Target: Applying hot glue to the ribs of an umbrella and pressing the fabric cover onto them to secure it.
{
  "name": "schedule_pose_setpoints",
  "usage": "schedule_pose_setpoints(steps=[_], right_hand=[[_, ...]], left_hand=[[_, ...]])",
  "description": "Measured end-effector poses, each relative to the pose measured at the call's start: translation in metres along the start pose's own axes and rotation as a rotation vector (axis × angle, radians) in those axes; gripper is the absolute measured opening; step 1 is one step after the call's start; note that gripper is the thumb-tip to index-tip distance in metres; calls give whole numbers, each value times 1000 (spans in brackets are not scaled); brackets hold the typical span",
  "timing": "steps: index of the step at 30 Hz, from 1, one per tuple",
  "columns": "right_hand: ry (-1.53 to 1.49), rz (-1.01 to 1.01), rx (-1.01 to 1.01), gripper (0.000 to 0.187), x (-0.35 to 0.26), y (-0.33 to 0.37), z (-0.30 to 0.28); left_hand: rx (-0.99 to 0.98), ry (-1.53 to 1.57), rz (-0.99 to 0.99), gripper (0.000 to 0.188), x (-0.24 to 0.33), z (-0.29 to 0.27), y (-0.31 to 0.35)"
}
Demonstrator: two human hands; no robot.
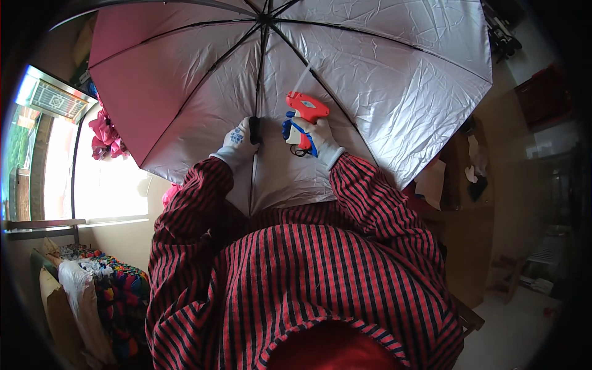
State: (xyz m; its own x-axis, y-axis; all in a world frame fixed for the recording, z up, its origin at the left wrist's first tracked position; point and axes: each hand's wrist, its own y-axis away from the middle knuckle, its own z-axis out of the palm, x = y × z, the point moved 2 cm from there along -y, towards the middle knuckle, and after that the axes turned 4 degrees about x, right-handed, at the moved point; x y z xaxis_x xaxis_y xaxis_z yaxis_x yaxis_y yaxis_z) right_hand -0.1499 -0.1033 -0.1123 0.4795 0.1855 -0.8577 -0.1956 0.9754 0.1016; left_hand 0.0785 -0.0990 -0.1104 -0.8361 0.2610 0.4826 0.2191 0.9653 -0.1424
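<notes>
Window (117,179) light glares at the far left, above a heap of many-coloured pieces (111,277) (too small to make out) with a white bag (83,302) leaning beside it. A bunch of pink material (106,132) shows just past the left edge of an open umbrella (382,92), whose inside faces the wearer; that side of the canopy looks pink, the rest silvery and creased, and dark ribs fan out from a black hub (265,20) near the top of the view. Above the canopy's lower edge, the left hand (234,142), in a white glove, is closed on a black piece (254,129) at the dark rod running down from the hub. Between that rod and the next rib to the right sits a red-and-white pistol-shaped tool (306,106), well above the same lower edge and apart from the left hand, with a dark loop (300,150) below its grip. The right hand (319,137), in a white-and-blue glove, is wrapped around the tool's handle. Both sleeves (370,185) are red and black striped. Beyond the canopy's right edge stands brown furniture (472,259) with pale sheets (431,185) near its top.
</notes>
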Motion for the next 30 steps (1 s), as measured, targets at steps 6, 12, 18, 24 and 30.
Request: schedule_pose_setpoints(steps=[6, 12, 18, 24, 30], right_hand=[[118, -107, 96, 22, 0, -6, 5], [152, -134, 255, 19, -9, -23, 48], [96, -142, 283, 15, -14, -35, 71], [156, -67, 190, 23, -17, -27, 72], [60, 15, 167, 22, -6, -43, 60]], left_hand=[[-117, -168, -114, 37, 9, -23, -34], [200, -22, -210, 32, 38, -39, -70], [124, -12, -303, 30, 37, -43, -83], [149, 81, -319, 29, 28, -37, -86], [179, 71, -348, 26, 22, -34, -89]])
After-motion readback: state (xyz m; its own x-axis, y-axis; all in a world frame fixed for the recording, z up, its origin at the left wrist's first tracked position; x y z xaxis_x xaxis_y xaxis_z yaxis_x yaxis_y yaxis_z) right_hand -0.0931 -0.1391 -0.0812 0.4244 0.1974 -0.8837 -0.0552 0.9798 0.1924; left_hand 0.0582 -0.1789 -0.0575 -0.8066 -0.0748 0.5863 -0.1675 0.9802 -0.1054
